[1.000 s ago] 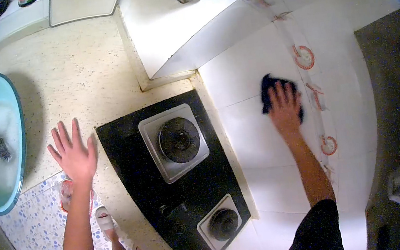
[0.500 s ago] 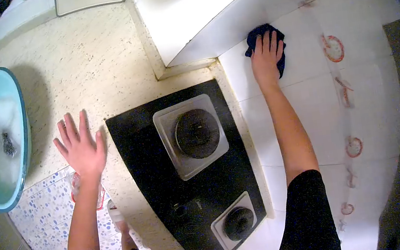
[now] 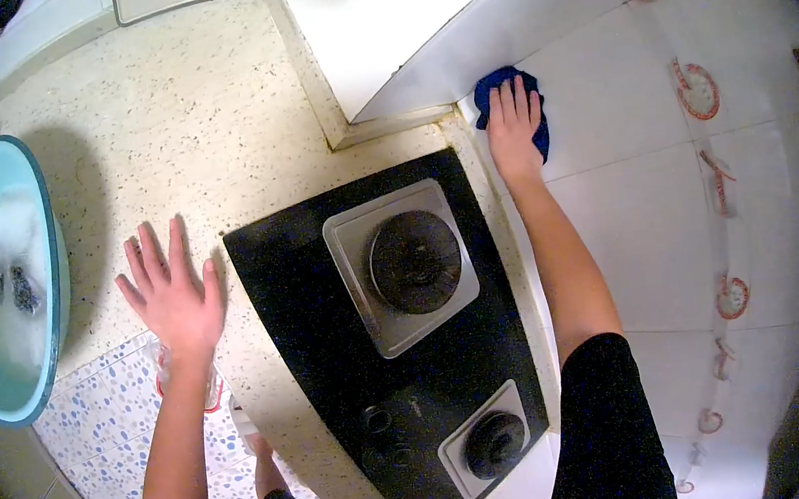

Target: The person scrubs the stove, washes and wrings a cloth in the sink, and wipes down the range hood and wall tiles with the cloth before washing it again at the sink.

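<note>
My right hand [image 3: 514, 133] lies flat on a dark blue cloth [image 3: 542, 138], pressing it against the white tiled wall [image 3: 628, 219] near the corner behind the stove. Its fingers are stretched over the cloth, which shows around them. My left hand [image 3: 180, 304] rests on the speckled countertop [image 3: 169, 108] with its fingers spread and nothing in it. Between my two arms is the black stove [image 3: 317, 311], with a large burner [image 3: 414, 263] and a smaller burner [image 3: 494, 444].
A blue basin [image 3: 56, 325] of sudsy water with something dark in it stands at the left. A raised white ledge [image 3: 370, 21] juts out beyond the stove. Patterned floor [image 3: 109, 419] shows below the counter's edge.
My right hand has slid the cloth along the wall, away from me and then down toward the corner. My left hand stays spread on the counter. The view has shifted slightly.
</note>
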Demonstrator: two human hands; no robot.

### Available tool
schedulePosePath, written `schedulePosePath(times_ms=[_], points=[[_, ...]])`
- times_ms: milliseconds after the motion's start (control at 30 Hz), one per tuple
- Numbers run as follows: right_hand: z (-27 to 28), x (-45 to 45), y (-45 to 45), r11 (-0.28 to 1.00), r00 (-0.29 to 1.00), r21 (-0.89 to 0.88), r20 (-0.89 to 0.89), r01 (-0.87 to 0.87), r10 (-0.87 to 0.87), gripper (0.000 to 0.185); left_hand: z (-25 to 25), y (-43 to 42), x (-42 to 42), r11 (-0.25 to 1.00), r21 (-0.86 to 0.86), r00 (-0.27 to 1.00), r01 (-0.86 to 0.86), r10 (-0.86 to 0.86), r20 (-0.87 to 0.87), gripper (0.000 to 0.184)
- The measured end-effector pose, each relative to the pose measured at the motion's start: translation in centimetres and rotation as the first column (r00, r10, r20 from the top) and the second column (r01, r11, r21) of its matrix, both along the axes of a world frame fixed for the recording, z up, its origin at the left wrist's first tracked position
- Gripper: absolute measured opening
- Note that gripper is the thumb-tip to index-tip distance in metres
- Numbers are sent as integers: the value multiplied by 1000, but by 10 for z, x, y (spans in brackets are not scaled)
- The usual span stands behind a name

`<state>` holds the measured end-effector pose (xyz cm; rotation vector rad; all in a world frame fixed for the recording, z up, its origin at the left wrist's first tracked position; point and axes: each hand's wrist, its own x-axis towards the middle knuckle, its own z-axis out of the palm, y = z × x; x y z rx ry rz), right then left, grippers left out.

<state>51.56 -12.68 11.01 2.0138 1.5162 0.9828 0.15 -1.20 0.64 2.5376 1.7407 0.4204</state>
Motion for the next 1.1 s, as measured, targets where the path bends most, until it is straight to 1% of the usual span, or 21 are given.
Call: schedulePosePath(times_ms=[67,100,133,200,333,367,467,500,600,633,733,767,867,1000,1033,1100], points=[[-3,0,-2,1000,999,-5,-44,-25,25,58,-2,-1,0,1000,28,1000,11,-12,13,66],[-4,-7,-4,999,988,-15,-152,-30,27,57,-3,-1,1,999,43,1000,15,-16,20,67],[-15,2,-8,995,998,-102,-69,-22,15,57,-3,-1,1,999,39,1000,15,-16,17,67],[-28,2,-8,981,986,-155,-136,-118,97,58,-2,0,1,999,34,1000,13,-14,8,67],[-34,1,-4,982,987,-183,-160,-50,20,58,-3,-1,0,999,28,1000,23,-23,12,66],[-37,4,-4,985,969,-128,-232,-114,82,59,-3,-1,1,1000,20,1000,21,-21,8,66],[-33,1,4,980,967,-149,-235,-132,95,41,-1,-1,1,1000,-3,1000,25,-25,3,65],[-32,-1,6,975,959,-95,-223,-199,174,38,0,-1,0,1000,-10,1000,27,-27,3,65],[-24,-3,-1,961,941,-262,-339,-93,-2,37,-1,0,0,999,-21,1000,29,-29,0,65],[-24,-2,-9,959,930,-261,-368,-110,6,39,-1,0,0,999,-20,999,34,-34,-1,64],[-29,-11,-25,976,922,-165,-380,-142,70,41,1,0,-1,999,-26,1000,28,-28,-13,63],[-30,-11,-22,979,917,-185,-398,-89,8,41,2,0,0,999,-33,999,19,-20,-27,62],[-33,-11,-11,985,916,-146,-401,-95,29,42,2,-1,0,999,-35,999,18,-19,-35,61],[-37,-14,7,991,903,-130,-428,-25,-33,46,-3,-1,-1,1000,-6,999,22,-22,-34,60],[-40,-15,6,994,904,-105,-427,-34,-14,44,-3,-2,-1,1000,-11,999,24,-24,-33,60],[-41,-18,1,992,901,-122,-434,-30,-26,41,-2,-1,0,1000,-15,999,23,-23,-27,60]])
